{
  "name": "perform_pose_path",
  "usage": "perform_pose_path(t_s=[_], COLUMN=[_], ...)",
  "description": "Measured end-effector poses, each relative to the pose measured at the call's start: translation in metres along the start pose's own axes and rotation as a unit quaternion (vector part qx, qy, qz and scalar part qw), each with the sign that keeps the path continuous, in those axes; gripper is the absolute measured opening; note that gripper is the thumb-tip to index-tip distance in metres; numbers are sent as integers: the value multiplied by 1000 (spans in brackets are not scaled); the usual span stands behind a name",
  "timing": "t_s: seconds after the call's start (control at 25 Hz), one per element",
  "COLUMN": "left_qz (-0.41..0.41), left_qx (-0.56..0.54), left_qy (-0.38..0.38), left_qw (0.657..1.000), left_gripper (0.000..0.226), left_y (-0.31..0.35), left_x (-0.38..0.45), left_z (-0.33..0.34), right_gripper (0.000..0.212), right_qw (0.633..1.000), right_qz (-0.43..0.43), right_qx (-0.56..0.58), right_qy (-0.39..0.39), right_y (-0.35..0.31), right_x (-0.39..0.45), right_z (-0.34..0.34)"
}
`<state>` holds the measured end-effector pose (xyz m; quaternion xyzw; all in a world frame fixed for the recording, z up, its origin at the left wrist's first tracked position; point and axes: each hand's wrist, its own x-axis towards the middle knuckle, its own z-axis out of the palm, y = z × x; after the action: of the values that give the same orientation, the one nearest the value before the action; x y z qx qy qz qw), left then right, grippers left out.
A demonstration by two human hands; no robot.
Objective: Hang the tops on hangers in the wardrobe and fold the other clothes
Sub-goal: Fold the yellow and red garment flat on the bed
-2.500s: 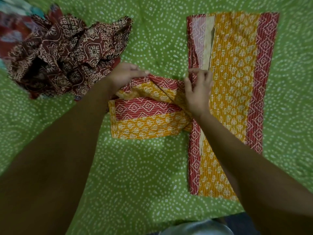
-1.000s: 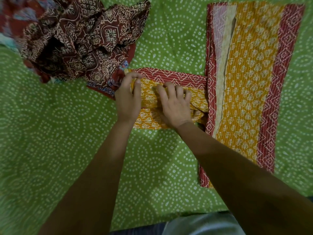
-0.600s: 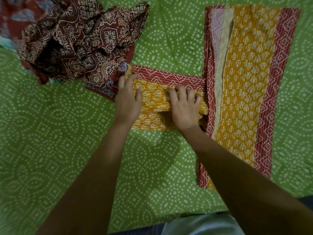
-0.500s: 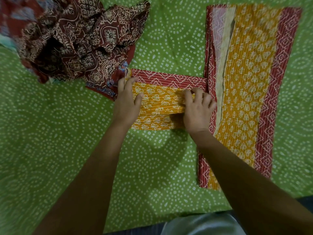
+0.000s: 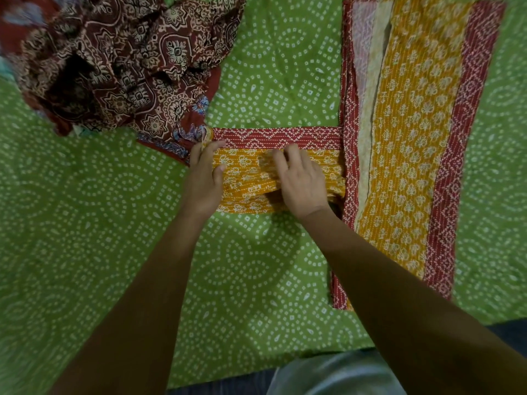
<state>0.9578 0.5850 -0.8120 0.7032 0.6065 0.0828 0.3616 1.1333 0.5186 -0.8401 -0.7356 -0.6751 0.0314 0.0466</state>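
Two hands are working the yellow-and-red garment (image 5: pixel 413 138), which is lying flat on the green bedspread (image 5: pixel 85 252); its long body is running up the right side while one folded part is sticking out leftward; the left hand (image 5: pixel 204 181) is lying with straight fingers on that part's outer end, pinning it; the right hand (image 5: pixel 302 183) is resting on its middle with fingers curling into the cloth, seemingly gathering or smoothing a wrinkle; to do this well, the left should be holding the end steady while the right is pressing creases out toward the body, keeping the red border straight; a crumpled maroon printed garment (image 5: pixel 119 61) is waiting just beside the left hand.
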Motion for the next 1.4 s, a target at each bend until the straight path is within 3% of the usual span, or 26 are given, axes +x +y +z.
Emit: perform_pose_path(t_s=[0.12,0.24,0.4,0.48,0.56,0.6,0.68,0.72,0.76,0.8,0.88,0.92,0.96,1.04,1.08,1.12,1.16,1.2,1.24,1.28,1.32,1.36,1.4], left_qz=[-23,-33,-41,-76,-95,-116,-207,-252,-280,-288,-287,-294,-300,-280,-252,-212,-160,-101,-45,7,45,69,80], left_qx=[-4,8,-4,-10,47,88,144,146,137,124,70,10,-75,-213,-236,-245,-255,-267,-275,-277,-273,-264,-259], left_qy=[8,6,41,43,83,106,112,102,91,80,40,19,6,39,50,42,9,-48,-127,-223,-315,-368,-373], left_qw=[1000,999,998,996,991,984,961,951,946,946,955,955,951,935,937,945,954,957,952,935,908,889,887], left_gripper=[41,44,59,63,62,60,62,65,66,65,51,36,23,10,6,5,10,14,17,15,9,3,7], left_y=[6,5,-11,-19,-28,-35,-41,-41,-38,-31,-19,-15,-8,11,30,56,89,125,162,196,217,232,237], left_x=[5,7,0,-6,-13,-15,-15,-15,-16,-16,-14,-10,-6,3,6,6,3,-5,-15,-25,-33,-39,-43], left_z=[1,4,9,14,19,23,25,26,27,26,24,21,16,4,2,5,14,27,42,59,80,101,119], right_gripper=[43,45,55,47,32,28,28,30,31,33,38,40,42,45,44,42,44,51,63,74,78,71,56], right_qw=[995,987,961,960,976,960,864,815,796,819,918,948,960,953,929,881,796,681,554,460,402,387,411], right_qz=[99,122,-7,-30,96,209,440,514,541,515,354,276,233,252,300,361,420,447,439,418,391,380,387], right_qx=[-17,-40,105,151,177,188,238,265,273,250,155,120,109,152,209,304,436,579,706,781,827,839,823], right_qy=[-27,-100,-257,-234,-86,-10,65,48,4,-40,-92,-108,-113,-78,-55,-29,-17,-24,-40,-47,-46,-50,-59], right_y=[12,25,17,20,34,45,73,80,80,74,54,43,38,40,49,60,76,95,115,139,160,179,194], right_x=[-9,-43,-62,-54,-45,-39,-30,-28,-25,-24,-25,-26,-27,-27,-28,-31,-34,-38,-44,-51,-58,-66,-73], right_z=[-8,-10,-14,-16,-15,-14,-6,2,9,14,19,19,18,9,2,-8,-22,-38,-55,-70,-84,-93,-95])
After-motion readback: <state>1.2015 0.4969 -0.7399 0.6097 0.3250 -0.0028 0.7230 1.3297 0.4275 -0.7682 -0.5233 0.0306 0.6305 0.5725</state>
